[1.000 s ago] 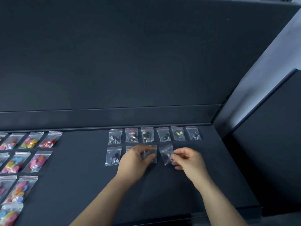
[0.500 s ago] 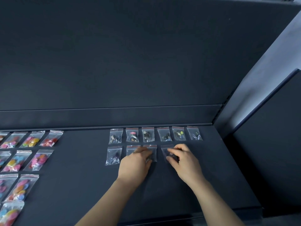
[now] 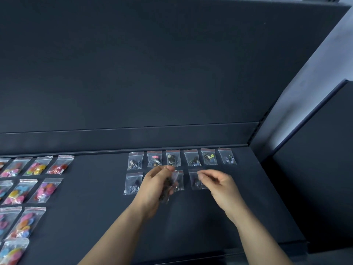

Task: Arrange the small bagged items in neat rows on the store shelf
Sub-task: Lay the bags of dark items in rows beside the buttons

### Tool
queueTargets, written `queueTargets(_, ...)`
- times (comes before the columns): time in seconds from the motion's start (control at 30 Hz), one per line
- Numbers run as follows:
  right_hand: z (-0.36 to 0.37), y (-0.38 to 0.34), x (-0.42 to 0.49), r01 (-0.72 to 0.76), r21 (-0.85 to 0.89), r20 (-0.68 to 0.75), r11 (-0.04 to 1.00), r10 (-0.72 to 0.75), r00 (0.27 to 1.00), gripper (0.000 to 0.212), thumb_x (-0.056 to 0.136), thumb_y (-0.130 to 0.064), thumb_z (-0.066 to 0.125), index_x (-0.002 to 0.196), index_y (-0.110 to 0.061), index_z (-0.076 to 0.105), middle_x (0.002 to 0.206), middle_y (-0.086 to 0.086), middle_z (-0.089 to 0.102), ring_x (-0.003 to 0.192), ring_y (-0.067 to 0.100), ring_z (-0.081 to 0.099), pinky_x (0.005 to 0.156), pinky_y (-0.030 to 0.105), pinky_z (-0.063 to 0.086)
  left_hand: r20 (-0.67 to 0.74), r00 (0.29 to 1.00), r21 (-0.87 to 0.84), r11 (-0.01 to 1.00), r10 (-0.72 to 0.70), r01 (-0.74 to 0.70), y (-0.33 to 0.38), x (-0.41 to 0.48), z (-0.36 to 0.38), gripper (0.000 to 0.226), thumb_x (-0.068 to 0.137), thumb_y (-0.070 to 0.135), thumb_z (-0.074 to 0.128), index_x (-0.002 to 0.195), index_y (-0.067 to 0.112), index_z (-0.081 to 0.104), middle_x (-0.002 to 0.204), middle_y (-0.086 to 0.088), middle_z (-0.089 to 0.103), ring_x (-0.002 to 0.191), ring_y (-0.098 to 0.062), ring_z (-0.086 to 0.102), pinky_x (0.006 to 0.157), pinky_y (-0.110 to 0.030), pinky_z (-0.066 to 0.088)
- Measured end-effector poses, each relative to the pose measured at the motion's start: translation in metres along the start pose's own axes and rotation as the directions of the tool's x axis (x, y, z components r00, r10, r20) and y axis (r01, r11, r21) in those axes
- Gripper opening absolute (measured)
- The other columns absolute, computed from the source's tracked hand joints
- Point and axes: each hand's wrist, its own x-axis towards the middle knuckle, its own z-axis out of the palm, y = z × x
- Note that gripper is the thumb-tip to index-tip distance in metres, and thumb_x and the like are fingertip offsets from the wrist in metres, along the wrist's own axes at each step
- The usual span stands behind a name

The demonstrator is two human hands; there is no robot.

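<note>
A dark, matte store shelf (image 3: 191,217) fills the view, backed by a plain dark panel (image 3: 152,64) with a low ledge (image 3: 133,138) running along its foot. Just in front of that ledge lies a finished row of six small clear bags of dark hardware (image 3: 191,158), red-sealed tops toward the ledge. A second row is forming one step further from the ledge: one bag (image 3: 133,183) at its left end, another (image 3: 178,180) partly hidden behind the left hand, and a fourth-column bag (image 3: 196,180) directly below the back row's fourth bag.

The left hand (image 3: 156,186) has its grip closed on a small bunch of bags (image 3: 168,188) not yet laid out. The right hand (image 3: 222,185) hovers just above the fourth-column bag, thumb and forefinger nearly pinched; whether they hold that bag's top edge I cannot tell.

Far along the ledge to the left, larger bags of colourful buttons (image 3: 38,167) already lie in rows.

My judgement: the second row needs at least two more bags, so the hardware group is a little past halfway.
</note>
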Motion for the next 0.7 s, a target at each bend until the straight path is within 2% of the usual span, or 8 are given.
queueTargets(0.03,-0.001,-0.004,-0.004,-0.033,0.052,0.054,0.998,0.030,0.998,0.007,0.088,-0.022,0.067,0.091,-0.021,0.074,0.071,-0.016,0.069,0.060,-0.004,0.057,0.058,0.010,0.041,0.018,1.000,-0.039,0.999,-0.004,0.005,0.000,0.002,0.001,0.015,0.087,0.005,0.055,0.100,0.010,0.062,0.064,-0.009,0.062,0.050,-0.018,0.047,0.054,-0.024,0.025)
queueTargets(0.1,-0.003,-0.009,-0.011,-0.078,0.110,0.151,0.991,0.061,0.987,0.008,0.087,-0.022,0.068,0.088,-0.016,0.073,0.069,-0.008,0.068,0.055,0.001,0.049,0.055,0.017,0.038,0.057,0.998,-0.051,0.999,0.003,0.000,-0.001,0.002,0.004,0.012,0.085,0.007,0.065,0.095,0.013,0.065,0.066,-0.004,0.065,0.051,-0.015,0.049,0.055,-0.022,0.026)
queueTargets(0.2,-0.004,-0.014,-0.018,-0.075,0.144,0.207,0.987,0.044,0.977,0.012,0.084,-0.022,0.071,0.091,-0.012,0.072,0.076,0.002,0.069,0.059,0.008,0.049,0.055,0.023,0.040,0.101,0.995,-0.050,0.999,0.004,0.001,0.000,-0.002,0.011,0.007,0.084,0.017,0.069,0.091,0.017,0.068,0.073,-0.001,0.069,0.052,-0.009,0.052,0.043,-0.019,0.035)
queueTargets(0.33,-0.003,-0.016,-0.019,-0.018,0.215,0.169,0.976,-0.019,0.986,0.013,0.083,-0.015,0.072,0.096,-0.013,0.071,0.071,-0.005,0.066,0.063,0.008,0.053,0.058,0.022,0.044,0.121,0.992,-0.034,0.999,0.018,-0.014,-0.005,-0.004,0.018,0.015,0.082,0.019,0.071,0.095,0.012,0.071,0.077,-0.003,0.070,0.048,-0.008,0.048,0.042,-0.018,0.037)
queueTargets(0.43,-0.007,-0.017,-0.017,-0.021,0.270,0.115,0.963,-0.010,0.993,0.001,0.083,-0.010,0.070,0.084,-0.010,0.070,0.064,-0.002,0.063,0.059,0.010,0.053,0.057,0.022,0.044,0.106,0.994,-0.005,1.000,0.031,-0.030,-0.006,-0.007,0.022,0.015,0.081,0.022,0.072,0.093,0.013,0.071,0.071,0.000,0.069,0.047,-0.007,0.047,0.040,-0.018,0.033)
queueTargets(0.5,-0.010,-0.016,-0.018,-0.046,0.320,0.107,0.946,0.013,0.994,0.004,0.084,-0.009,0.069,0.082,-0.007,0.069,0.064,0.003,0.064,0.060,0.012,0.055,0.057,0.024,0.046,0.092,0.994,-0.003,0.999,0.051,-0.051,-0.006,-0.008,0.023,0.014,0.081,0.020,0.072,0.092,0.012,0.069,0.068,0.002,0.069,0.046,-0.004,0.051,0.039,-0.018,0.033)
queueTargets(0.6,-0.014,-0.012,-0.019,-0.056,0.325,0.092,0.944,0.028,0.995,0.006,0.088,-0.010,0.065,0.084,-0.006,0.067,0.072,0.006,0.067,0.069,0.016,0.060,0.065,0.028,0.052,0.108,0.993,0.029,0.998,0.052,-0.056,-0.004,-0.010,0.025,0.019,0.080,0.016,0.074,0.095,0.009,0.064,0.073,-0.003,0.071,0.050,-0.005,0.058,0.037,-0.018,0.033)
queueTargets(0.7,-0.017,-0.010,-0.019,-0.102,0.381,0.063,0.919,0.084,0.994,0.008,0.090,-0.015,0.063,0.087,-0.007,0.065,0.085,0.013,0.067,0.079,0.026,0.064,0.070,0.035,0.058,0.111,0.993,0.103,0.993,0.038,-0.049,-0.008,-0.009,0.026,0.014,0.081,0.013,0.073,0.089,0.008,0.065,0.074,-0.006,0.070,0.060,-0.009,0.065,0.037,-0.017,0.034)
